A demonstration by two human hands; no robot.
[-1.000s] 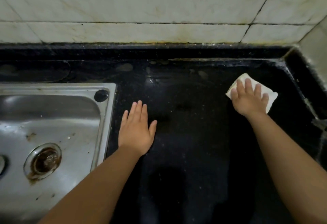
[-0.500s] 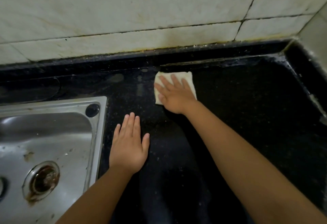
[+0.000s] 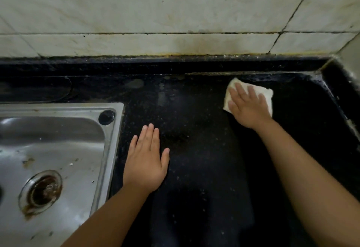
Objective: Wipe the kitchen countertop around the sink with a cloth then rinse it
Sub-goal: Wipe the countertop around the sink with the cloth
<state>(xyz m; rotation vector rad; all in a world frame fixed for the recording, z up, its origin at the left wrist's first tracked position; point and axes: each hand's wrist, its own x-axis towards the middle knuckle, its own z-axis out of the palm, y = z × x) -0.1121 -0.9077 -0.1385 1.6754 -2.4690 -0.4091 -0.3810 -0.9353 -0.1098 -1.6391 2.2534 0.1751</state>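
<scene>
A folded white cloth (image 3: 264, 93) lies flat on the black countertop (image 3: 194, 129) near the back edge, right of centre. My right hand (image 3: 248, 106) presses down on the cloth with straight, spread fingers and covers most of it. My left hand (image 3: 146, 159) rests flat on the countertop, palm down, just right of the steel sink (image 3: 109, 149). The sink fills the lower left, with a rusty drain (image 3: 41, 190) in its basin.
A stained white tiled wall (image 3: 175, 13) rises behind the counter. A raised black ledge (image 3: 155, 65) runs along the back, and a raised black rim (image 3: 339, 94) closes the right side. Pale smudges (image 3: 134, 84) mark the counter behind the sink corner.
My right hand slid the cloth left along the back of the counter, then back to the right. My left hand stayed flat beside the sink.
</scene>
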